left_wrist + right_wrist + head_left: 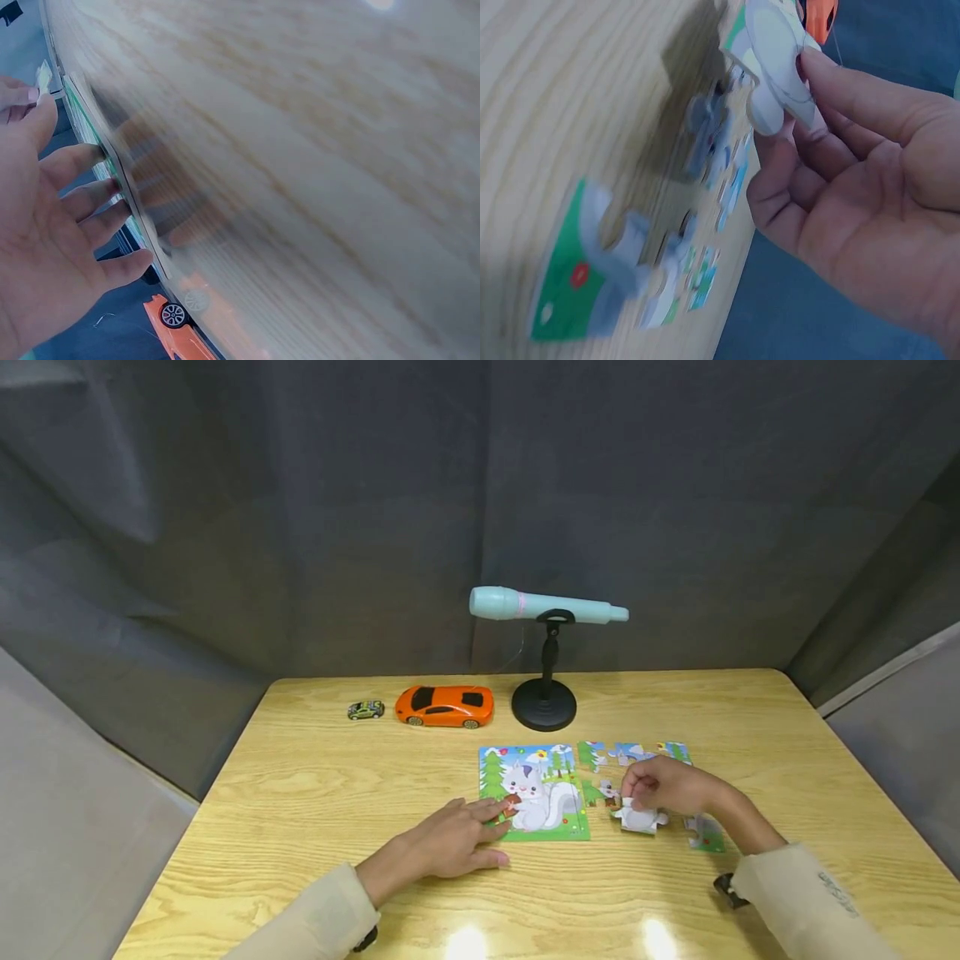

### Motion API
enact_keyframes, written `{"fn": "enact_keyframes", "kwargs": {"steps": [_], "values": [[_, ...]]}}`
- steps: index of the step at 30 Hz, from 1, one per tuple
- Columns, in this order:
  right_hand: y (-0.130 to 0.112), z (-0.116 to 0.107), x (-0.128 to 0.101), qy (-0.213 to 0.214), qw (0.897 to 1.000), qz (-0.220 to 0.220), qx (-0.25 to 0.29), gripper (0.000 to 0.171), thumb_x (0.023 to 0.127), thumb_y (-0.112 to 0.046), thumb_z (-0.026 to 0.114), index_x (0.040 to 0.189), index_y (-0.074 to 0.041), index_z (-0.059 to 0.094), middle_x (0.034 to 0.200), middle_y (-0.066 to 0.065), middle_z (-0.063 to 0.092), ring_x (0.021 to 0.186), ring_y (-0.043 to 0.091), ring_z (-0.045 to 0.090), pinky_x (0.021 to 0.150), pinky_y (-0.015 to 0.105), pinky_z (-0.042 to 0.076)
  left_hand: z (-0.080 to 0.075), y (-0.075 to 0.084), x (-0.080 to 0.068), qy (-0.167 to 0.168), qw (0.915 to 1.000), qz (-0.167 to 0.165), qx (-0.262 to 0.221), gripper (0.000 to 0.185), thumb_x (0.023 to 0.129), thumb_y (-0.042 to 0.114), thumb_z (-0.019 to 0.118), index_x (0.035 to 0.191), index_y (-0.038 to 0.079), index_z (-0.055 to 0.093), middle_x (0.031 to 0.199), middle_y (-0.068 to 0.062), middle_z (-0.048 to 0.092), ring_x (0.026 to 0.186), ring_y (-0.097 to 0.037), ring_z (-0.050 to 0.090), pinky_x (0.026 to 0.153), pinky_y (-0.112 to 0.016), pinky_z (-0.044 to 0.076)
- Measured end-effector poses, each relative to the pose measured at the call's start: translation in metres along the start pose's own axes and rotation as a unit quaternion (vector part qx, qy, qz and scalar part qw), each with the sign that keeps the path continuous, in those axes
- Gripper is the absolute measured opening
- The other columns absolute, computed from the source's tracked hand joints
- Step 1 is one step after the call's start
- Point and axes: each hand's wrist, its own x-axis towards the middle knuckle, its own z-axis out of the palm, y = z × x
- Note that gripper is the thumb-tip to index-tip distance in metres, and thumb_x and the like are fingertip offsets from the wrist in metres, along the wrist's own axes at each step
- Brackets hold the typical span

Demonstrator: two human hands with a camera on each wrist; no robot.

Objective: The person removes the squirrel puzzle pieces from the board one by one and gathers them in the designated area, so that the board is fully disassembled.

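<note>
My left hand (450,842) lies with its fingers extended over the lower left of a square squirrel picture board (566,822). In the left wrist view the fingertips touch the edge of the board. To its right, my right hand (670,783) pinches a mostly white jigsaw piece (640,821) between thumb and fingers. The right wrist view shows this piece (776,49) tilted above the table, with a bit of green at one corner. Around it lie other jigsaw pieces, among them a green corner piece with a red flower (577,274) and a tree piece (590,755).
Behind the board stands a light blue toy microphone (566,608) on a black stand (543,706). An orange toy car (445,707) and a tiny green patterned car (366,710) sit to its left. Dark cloth (375,527) hangs behind the wooden table (315,793).
</note>
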Motion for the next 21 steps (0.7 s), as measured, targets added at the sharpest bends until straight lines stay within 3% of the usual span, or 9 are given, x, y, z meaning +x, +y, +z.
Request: {"fn": "enact_keyframes", "kwargs": {"steps": [11,21], "values": [[0.011,-0.001,-0.013,-0.018,0.999,0.031,-0.014,0.008,0.086,-0.003,0.063,0.093,0.001,0.061,0.075,0.004,0.054,0.064,0.009,0.046,0.056,0.022,0.042,0.0,0.001,0.0,-0.002,1.0,-0.002,0.004,0.059,0.097,0.056,0.037,0.142,0.019,0.044,0.156,-0.004,0.028,0.143,-0.024,0.029,0.11,-0.055,0.032],[0.018,0.006,-0.012,-0.004,1.0,0.024,0.007,0.009,0.08,0.003,0.064,0.088,0.005,0.062,0.073,0.005,0.053,0.064,0.008,0.046,0.055,0.019,0.042,0.0,0.0,0.0,-0.003,1.0,-0.002,-0.001,0.059,0.097,0.056,0.037,0.143,0.02,0.044,0.156,-0.004,0.028,0.144,-0.023,0.029,0.11,-0.055,0.032]]}}
